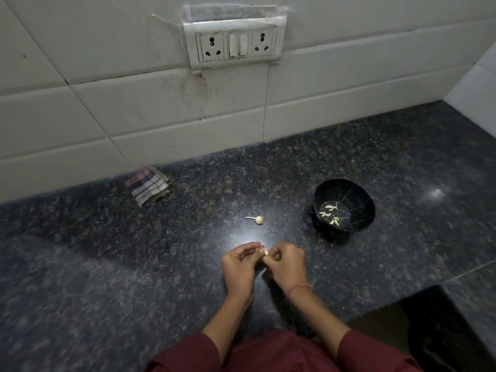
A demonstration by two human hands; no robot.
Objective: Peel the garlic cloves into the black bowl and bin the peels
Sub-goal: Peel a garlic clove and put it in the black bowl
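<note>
Hands meet low over the middle of the dark speckled polished stone surface (134,264), with both forearms reaching forward from maroon sleeves (188,353). We see the left hand (239,267) with its back toward us, fingers curled, thumb and fingertips closed on a small pale garlic clove (266,252). The right hand (285,267) faces it, its fingers curled in tight and pinching the same garlic clove from the other side. A thin pinkish thread band (300,288) circles its wrist. The garlic clove sits between the 2 sets of fingertips, just above the surface, and we cannot tell how much skin it carries.

To the right and further back stands a round glossy black bowl (361,197) marked with fine pale lines, well apart from the hands. On its bottom lie several pale peeled cloves (329,214) in a loose cluster. Between the hands and the wall, a small papery garlic bulb (259,220) with a thin stalk lies on its side on the surface. A folded checked cloth (149,188) rests at the foot of the white tiled wall (80,116). The wall carries a white plate (236,47) with 2 sockets and 2 switches.
</note>
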